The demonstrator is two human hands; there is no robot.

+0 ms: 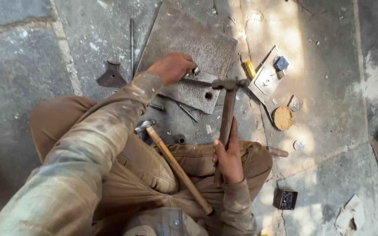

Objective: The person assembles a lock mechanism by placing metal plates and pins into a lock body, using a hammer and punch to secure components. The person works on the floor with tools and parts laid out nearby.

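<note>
Hammer (226, 114) gripped right-handed; second hammer (176, 168) lies unheld.

We have a single view, from a camera on our head, looking steeply down and close over our own knees onto the stone floor (18, 78); our sleeves enter from the lower edge, the floor fills the rest.

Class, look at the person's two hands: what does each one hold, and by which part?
The right hand grips a hammer low on its wooden handle. The left hand pinches a thin metal rod at its end, against the steel plate.
</note>
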